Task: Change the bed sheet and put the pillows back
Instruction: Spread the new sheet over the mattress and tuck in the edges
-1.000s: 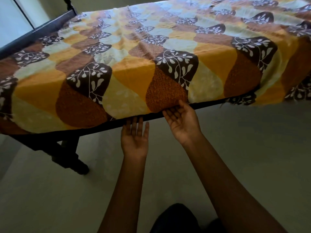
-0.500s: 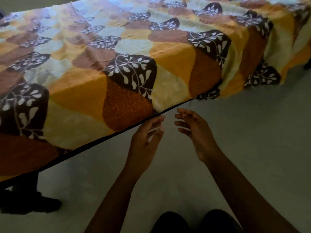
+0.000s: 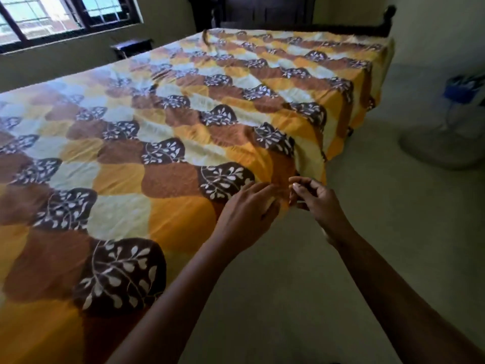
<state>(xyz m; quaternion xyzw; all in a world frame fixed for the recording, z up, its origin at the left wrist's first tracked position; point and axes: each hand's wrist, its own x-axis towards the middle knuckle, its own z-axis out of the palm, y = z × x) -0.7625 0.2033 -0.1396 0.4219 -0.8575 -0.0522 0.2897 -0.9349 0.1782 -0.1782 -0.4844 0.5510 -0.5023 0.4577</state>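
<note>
I find the bed sheet (image 3: 168, 211) printed in scalloped patches: yellow-orange, rust brown and cream, with dark brown patches bearing white leaf sprigs. I record the headboard (image 3: 262, 11) as dark brown, near black; the floor (image 3: 393, 206) plain pale grey-beige; the far object (image 3: 462, 93) blue.

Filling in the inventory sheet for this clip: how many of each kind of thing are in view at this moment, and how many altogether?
Bed sheet: 1
Hands: 2 (left hand, right hand)
Window: 1
Small dark table: 1
Standing fan, blurred: 1
Headboard: 1
Total: 7
</note>
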